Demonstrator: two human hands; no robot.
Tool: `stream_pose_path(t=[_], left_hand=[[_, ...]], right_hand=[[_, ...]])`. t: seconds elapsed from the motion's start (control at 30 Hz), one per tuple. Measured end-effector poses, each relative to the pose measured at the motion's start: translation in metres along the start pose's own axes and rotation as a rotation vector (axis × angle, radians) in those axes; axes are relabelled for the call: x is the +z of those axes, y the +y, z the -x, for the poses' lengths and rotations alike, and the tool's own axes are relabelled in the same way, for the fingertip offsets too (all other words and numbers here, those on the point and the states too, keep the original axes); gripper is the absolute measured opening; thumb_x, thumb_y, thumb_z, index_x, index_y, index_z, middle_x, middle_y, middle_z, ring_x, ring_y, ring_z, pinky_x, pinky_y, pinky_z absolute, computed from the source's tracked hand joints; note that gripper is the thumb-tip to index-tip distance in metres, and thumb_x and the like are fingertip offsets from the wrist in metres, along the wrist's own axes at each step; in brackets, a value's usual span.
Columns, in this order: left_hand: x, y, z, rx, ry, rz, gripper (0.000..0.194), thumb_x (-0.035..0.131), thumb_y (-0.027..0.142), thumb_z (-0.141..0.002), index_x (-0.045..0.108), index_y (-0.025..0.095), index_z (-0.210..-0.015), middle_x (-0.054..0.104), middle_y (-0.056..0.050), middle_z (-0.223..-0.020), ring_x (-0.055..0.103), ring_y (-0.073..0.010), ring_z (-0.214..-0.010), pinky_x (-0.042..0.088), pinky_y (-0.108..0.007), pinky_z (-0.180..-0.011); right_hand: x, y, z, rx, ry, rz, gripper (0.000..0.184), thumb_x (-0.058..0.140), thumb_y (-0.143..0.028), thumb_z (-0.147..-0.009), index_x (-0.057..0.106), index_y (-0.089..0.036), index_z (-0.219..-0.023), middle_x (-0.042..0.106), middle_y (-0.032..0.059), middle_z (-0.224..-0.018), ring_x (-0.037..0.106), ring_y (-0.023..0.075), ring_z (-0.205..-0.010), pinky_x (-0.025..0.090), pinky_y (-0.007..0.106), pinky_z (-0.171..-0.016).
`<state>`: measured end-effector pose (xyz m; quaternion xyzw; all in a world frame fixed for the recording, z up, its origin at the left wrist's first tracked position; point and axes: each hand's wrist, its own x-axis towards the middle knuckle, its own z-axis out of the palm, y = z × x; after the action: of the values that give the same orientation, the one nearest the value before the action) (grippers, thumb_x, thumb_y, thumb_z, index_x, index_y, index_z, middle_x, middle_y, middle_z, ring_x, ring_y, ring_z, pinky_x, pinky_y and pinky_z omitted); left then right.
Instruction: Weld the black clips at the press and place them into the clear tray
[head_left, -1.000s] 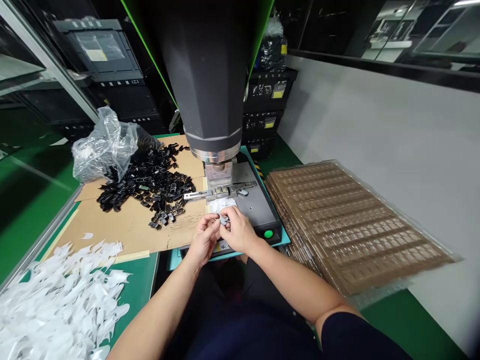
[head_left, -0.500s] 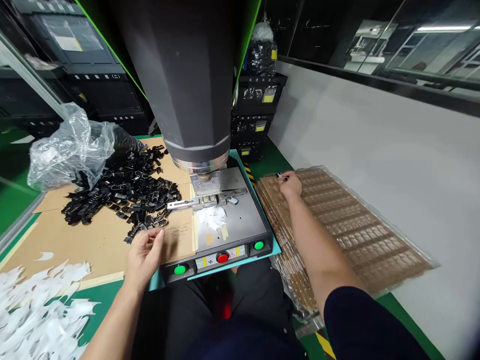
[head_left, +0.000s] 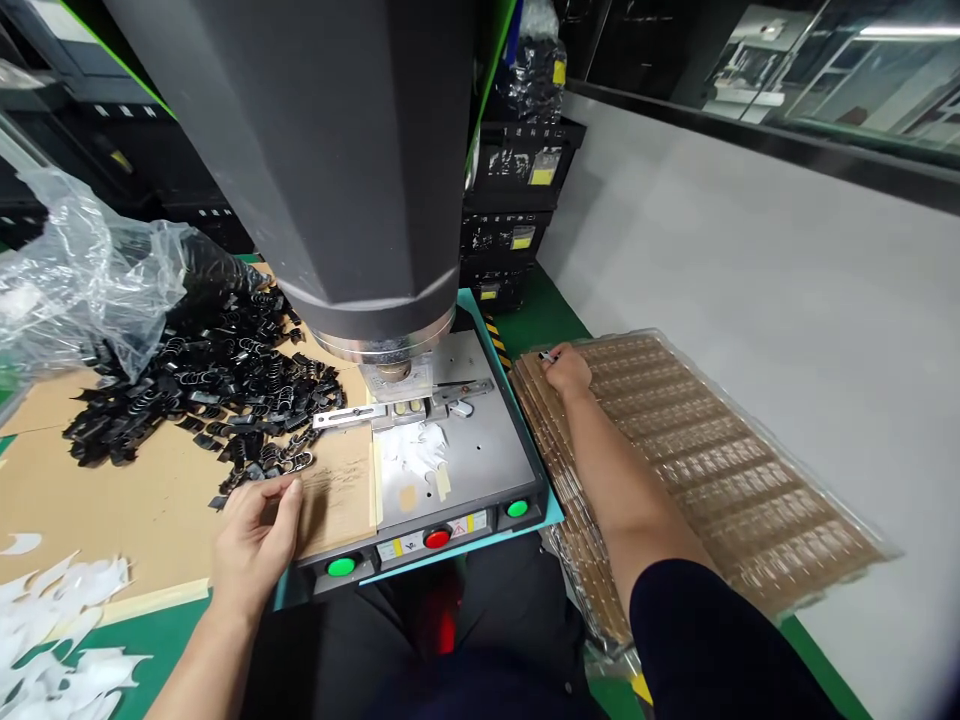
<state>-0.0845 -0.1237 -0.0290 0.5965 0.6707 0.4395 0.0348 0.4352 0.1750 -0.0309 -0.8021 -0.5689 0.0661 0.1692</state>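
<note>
My right hand reaches out to the far left corner of the top plastic tray. Its fingers are closed on a small black and grey plastic part. My left hand hovers over the brown cardboard at the near edge of a heap of black plastic parts. The left fingers are loosely curled, thumb and forefinger tips close together, with nothing visible in them. Between the hands, a metal fixture lies on the press base, and a small grey piece is beside it.
A large dark press head hangs over the fixture. White film scraps lie on the base plate and in a heap at lower left. Green buttons and a red button line the front. Black crates stand behind.
My hands have parted from the grey part they held together in front of the fixture. The right hand carried the part right to the tray; the left moved left to the black heap.
</note>
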Motion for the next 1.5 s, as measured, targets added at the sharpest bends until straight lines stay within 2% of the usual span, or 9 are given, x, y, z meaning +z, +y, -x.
stream_pose_path(t=[0.17, 0.3, 0.47, 0.6, 0.9, 1.03, 1.23, 1.37, 1.5], left_hand=[[-0.001, 0.001, 0.0, -0.025, -0.02, -0.004, 0.027, 0.065, 0.047, -0.099, 0.074, 0.022, -0.099, 0.073, -0.006, -0.093, 0.065, -0.0251, -0.089, 0.05, -0.04, -0.087], [0.0, -0.002, 0.0, -0.047, -0.008, -0.02, 0.028, 0.064, 0.05, -0.098, 0.074, 0.023, -0.098, 0.072, -0.005, -0.092, 0.065, -0.0255, -0.088, 0.051, -0.041, -0.087], [0.001, -0.003, 0.001, -0.034, -0.001, -0.027, 0.029, 0.063, 0.05, -0.098, 0.073, 0.023, -0.097, 0.073, -0.006, -0.094, 0.065, -0.0259, -0.09, 0.051, -0.041, -0.087], [0.0, 0.001, 0.001, -0.022, -0.004, -0.022, 0.027, 0.064, 0.048, -0.098, 0.074, 0.023, -0.098, 0.072, -0.006, -0.093, 0.065, -0.0255, -0.09, 0.05, -0.041, -0.087], [0.0, 0.004, -0.001, 0.02, -0.015, -0.013, 0.023, 0.066, 0.044, -0.1, 0.073, 0.022, -0.097, 0.073, -0.005, -0.093, 0.065, -0.0244, -0.088, 0.049, -0.04, -0.086], [-0.001, 0.005, -0.001, 0.041, -0.013, -0.01, 0.021, 0.065, 0.042, -0.101, 0.073, 0.022, -0.098, 0.074, -0.005, -0.095, 0.066, -0.0242, -0.09, 0.049, -0.04, -0.089], [-0.002, 0.01, -0.005, 0.121, 0.0, -0.051, 0.017, 0.066, 0.037, -0.102, 0.072, 0.022, -0.1, 0.073, -0.005, -0.092, 0.065, -0.0227, -0.086, 0.049, -0.04, -0.088], [0.003, 0.031, -0.005, 0.254, -0.094, -0.045, 0.012, 0.068, 0.034, -0.102, 0.071, 0.023, -0.104, 0.077, -0.006, -0.101, 0.069, -0.0243, -0.095, 0.05, -0.042, -0.091], [0.019, 0.062, -0.003, 0.358, -0.281, -0.082, 0.017, 0.065, 0.034, -0.105, 0.072, 0.026, -0.118, 0.076, -0.007, -0.113, 0.068, -0.0261, -0.107, 0.048, -0.044, -0.095]], right_hand=[[-0.002, 0.003, 0.002, 0.014, 0.022, -0.044, 0.03, 0.069, -0.035, -0.096, 0.064, -0.02, -0.121, 0.065, 0.0154, -0.128, 0.066, 0.0254, -0.102, 0.051, 0.035, -0.091], [-0.011, 0.011, -0.002, 0.079, 0.112, -0.085, 0.029, 0.062, -0.023, -0.097, 0.063, -0.014, -0.124, 0.055, 0.0207, -0.137, 0.065, 0.0249, -0.103, 0.051, 0.036, -0.096], [-0.016, 0.019, -0.011, 0.016, 0.122, -0.031, 0.046, 0.065, -0.016, -0.092, 0.056, -0.014, -0.138, 0.066, 0.0172, -0.129, 0.063, 0.0279, -0.113, 0.048, 0.036, -0.101], [-0.01, 0.016, -0.013, -0.008, 0.075, -0.023, 0.037, 0.07, -0.021, -0.094, 0.062, -0.015, -0.13, 0.073, 0.0158, -0.12, 0.066, 0.0279, -0.11, 0.048, 0.035, -0.097], [0.003, 0.011, -0.017, -0.012, 0.059, -0.072, 0.033, 0.069, -0.018, -0.094, 0.062, -0.012, -0.125, 0.073, 0.0174, -0.117, 0.066, 0.0242, -0.104, 0.047, 0.035, -0.097], [0.005, 0.011, -0.014, -0.013, 0.104, -0.152, 0.034, 0.07, -0.019, -0.089, 0.061, -0.012, -0.122, 0.071, 0.0172, -0.117, 0.063, 0.0249, -0.107, 0.047, 0.038, -0.101], [-0.004, 0.007, -0.005, -0.032, 0.191, -0.332, 0.025, 0.062, -0.023, -0.09, 0.063, -0.016, -0.114, 0.072, 0.0126, -0.109, 0.064, 0.0239, -0.1, 0.049, 0.042, -0.101], [-0.008, -0.023, 0.031, -0.141, 0.254, -0.613, 0.021, 0.064, -0.03, -0.088, 0.065, -0.02, -0.107, 0.073, 0.0071, -0.099, 0.065, 0.0211, -0.085, 0.055, 0.038, -0.088], [-0.008, -0.067, 0.126, -0.39, 0.107, -0.738, 0.021, 0.061, -0.035, -0.095, 0.069, -0.021, -0.108, 0.071, 0.0033, -0.09, 0.061, 0.0174, -0.073, 0.052, 0.031, -0.072]])
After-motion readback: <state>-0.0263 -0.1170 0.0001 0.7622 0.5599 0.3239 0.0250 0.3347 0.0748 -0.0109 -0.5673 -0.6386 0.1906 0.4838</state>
